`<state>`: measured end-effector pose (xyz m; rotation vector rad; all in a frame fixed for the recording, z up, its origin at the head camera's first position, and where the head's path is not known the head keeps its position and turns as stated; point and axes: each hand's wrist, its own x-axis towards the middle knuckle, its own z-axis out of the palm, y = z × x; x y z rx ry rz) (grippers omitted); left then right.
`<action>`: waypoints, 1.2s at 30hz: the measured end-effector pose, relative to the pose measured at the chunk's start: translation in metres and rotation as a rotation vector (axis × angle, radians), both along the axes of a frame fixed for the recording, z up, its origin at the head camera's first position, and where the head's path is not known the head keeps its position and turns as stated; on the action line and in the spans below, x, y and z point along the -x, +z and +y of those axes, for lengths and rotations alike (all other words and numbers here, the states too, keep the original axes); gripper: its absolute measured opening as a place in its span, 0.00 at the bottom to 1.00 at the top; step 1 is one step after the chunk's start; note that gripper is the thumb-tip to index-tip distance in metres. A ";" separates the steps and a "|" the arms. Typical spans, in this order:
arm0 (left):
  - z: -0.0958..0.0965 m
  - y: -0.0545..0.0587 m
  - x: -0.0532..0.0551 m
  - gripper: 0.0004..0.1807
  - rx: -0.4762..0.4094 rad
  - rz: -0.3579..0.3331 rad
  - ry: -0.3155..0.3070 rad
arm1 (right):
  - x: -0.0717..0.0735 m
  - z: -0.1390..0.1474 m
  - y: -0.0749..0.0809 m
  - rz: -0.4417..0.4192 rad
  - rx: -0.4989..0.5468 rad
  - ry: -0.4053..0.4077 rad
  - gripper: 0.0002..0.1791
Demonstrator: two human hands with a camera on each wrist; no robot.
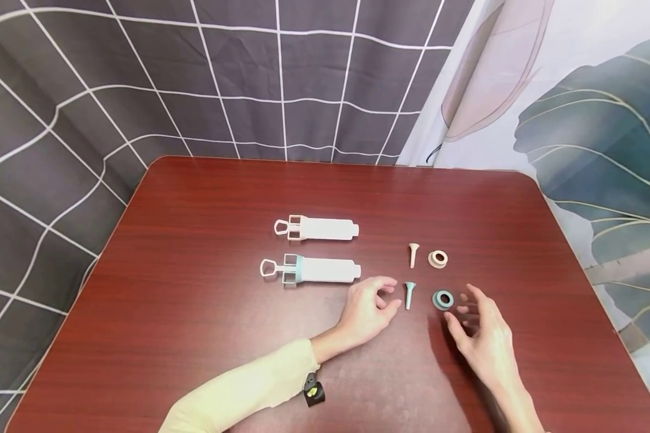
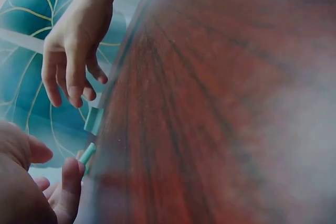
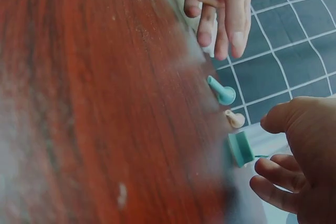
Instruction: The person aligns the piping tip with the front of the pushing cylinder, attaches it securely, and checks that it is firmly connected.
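Head view: a flanged teal ring (image 1: 443, 300) and flared teal stem (image 1: 408, 294) lie between empty, half-curled left hand (image 1: 367, 308) and right hand (image 1: 486, 343).

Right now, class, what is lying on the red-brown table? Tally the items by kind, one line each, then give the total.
Syringe-like tubes: 2
Flared nozzles: 2
Flanged rings: 2
Total: 6

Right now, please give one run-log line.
left hand: empty, near teal funnel | right hand: empty, near teal ring | two syringes: on table
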<state>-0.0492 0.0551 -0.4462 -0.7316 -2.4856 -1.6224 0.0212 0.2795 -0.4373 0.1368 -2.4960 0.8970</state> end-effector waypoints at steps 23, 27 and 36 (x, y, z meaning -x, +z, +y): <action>0.032 -0.002 0.021 0.15 0.161 0.017 0.073 | 0.002 0.002 -0.007 0.032 -0.026 0.005 0.38; 0.036 -0.002 0.024 0.14 0.193 0.013 0.066 | 0.002 0.002 -0.007 0.037 -0.024 0.011 0.38; 0.042 -0.003 0.026 0.15 0.241 -0.006 0.085 | 0.002 0.002 -0.007 0.027 -0.016 -0.002 0.37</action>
